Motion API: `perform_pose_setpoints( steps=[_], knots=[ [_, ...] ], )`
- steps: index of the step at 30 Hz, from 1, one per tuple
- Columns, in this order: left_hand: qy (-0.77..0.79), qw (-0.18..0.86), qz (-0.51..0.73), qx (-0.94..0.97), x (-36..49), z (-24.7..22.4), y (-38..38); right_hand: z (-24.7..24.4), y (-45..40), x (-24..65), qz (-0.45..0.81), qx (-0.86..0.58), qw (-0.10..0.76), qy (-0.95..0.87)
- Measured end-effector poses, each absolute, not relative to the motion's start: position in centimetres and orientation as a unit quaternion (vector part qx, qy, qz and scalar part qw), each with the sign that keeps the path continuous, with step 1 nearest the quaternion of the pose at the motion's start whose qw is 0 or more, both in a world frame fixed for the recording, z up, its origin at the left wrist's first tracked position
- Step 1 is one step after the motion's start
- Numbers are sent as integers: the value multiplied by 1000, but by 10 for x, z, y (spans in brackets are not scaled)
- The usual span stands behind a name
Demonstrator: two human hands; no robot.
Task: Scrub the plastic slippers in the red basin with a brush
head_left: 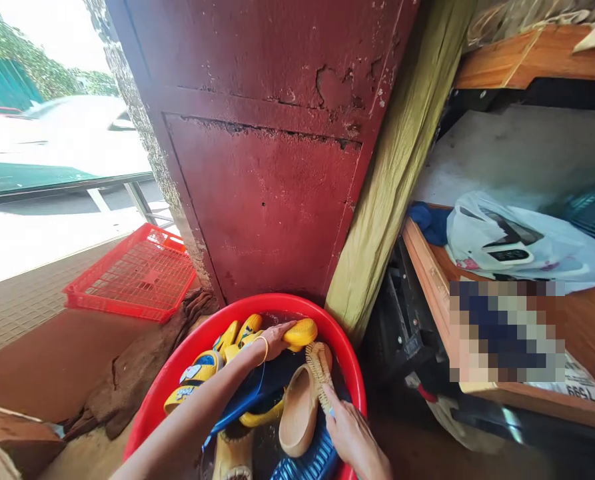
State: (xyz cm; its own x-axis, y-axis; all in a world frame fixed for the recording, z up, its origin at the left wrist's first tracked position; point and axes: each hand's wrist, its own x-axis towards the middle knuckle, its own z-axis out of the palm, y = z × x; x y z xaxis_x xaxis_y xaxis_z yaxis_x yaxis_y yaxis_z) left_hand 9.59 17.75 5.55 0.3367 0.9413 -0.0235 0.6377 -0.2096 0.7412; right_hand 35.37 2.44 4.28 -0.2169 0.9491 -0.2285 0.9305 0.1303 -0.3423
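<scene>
A red basin (142, 415) of dark water sits below me with several clogs and sandals in it. My left hand (273, 340) reaches over its far side, closed round a yellow clog (302, 333). Low on the right, my right hand (351, 432) grips a scrub brush (319, 375), its pale bristles showing. Beside the brush is a tan clog (297, 412). A blue ridged slipper (310, 460) lies partly under the right hand. Yellow sandals (204, 363) with blue decoration rest along the left side, and another tan clog (233, 455) is at the bottom.
Behind the basin stands a maroon door (267, 200) with a yellow-green cloth (377, 240) hanging at its right. A red plastic crate (137, 273) lies to the left, near a brown rag (142, 373). At right, a wooden shelf (430, 283) holds a white plastic bag (522, 233).
</scene>
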Motion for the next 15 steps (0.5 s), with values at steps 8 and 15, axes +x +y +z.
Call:
perform_pose_setpoints(
  steps=[8,15],
  knots=[
    [465,425,310,712,56,123,100,50,20,347,191,-625,30,-756],
    [545,477,326,608,32,118,45,62,2,316,209,-598,197,-748]
  ],
)
